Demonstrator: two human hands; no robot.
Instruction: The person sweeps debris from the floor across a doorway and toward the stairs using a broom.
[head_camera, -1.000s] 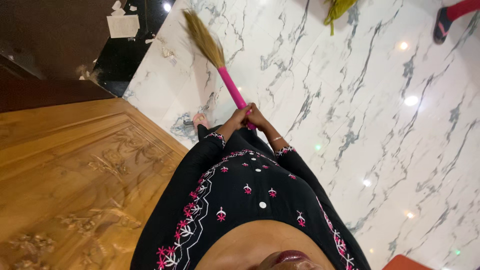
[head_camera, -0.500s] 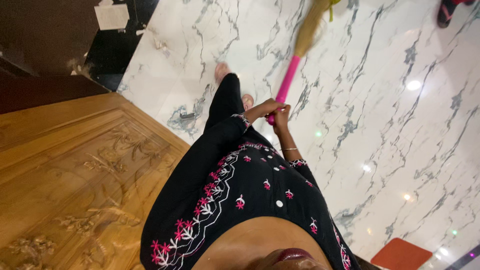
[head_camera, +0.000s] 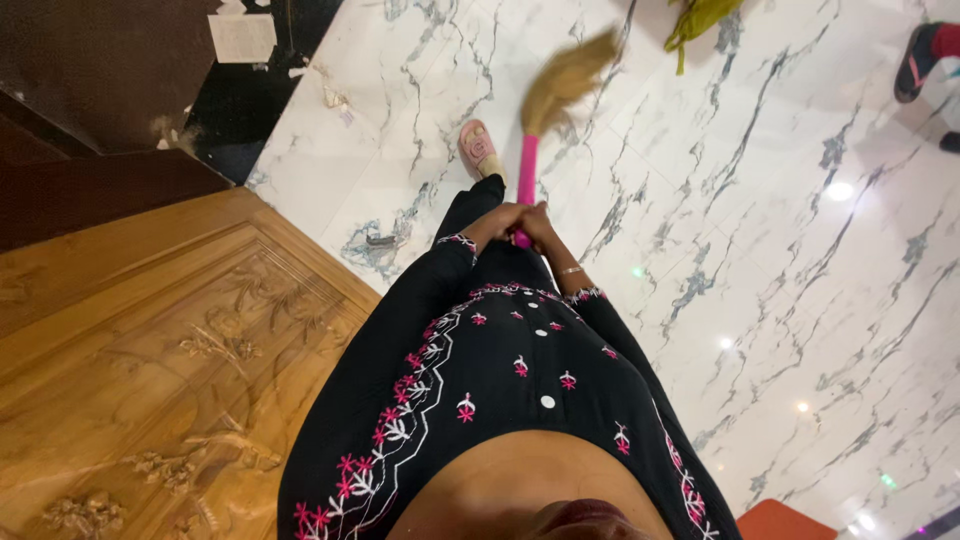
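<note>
A broom (head_camera: 545, 110) with a pink handle and straw-coloured bristles points away from me over the white marble floor (head_camera: 760, 260). My left hand (head_camera: 498, 221) and my right hand (head_camera: 540, 224) are both closed around the lower end of the pink handle, side by side in front of my black embroidered dress. The bristles are blurred. My foot in a pink sandal (head_camera: 478, 147) stands just left of the handle.
A carved wooden door (head_camera: 150, 370) fills the left side. Scraps of paper and debris (head_camera: 240, 40) lie on the dark floor at top left. A yellow-green cloth (head_camera: 700, 20) lies at the top. Another person's foot (head_camera: 920, 60) shows at top right.
The broom head swung from upper left across to the right and back toward the middle. My foot has stepped forward, and both hands kept hold of the handle.
</note>
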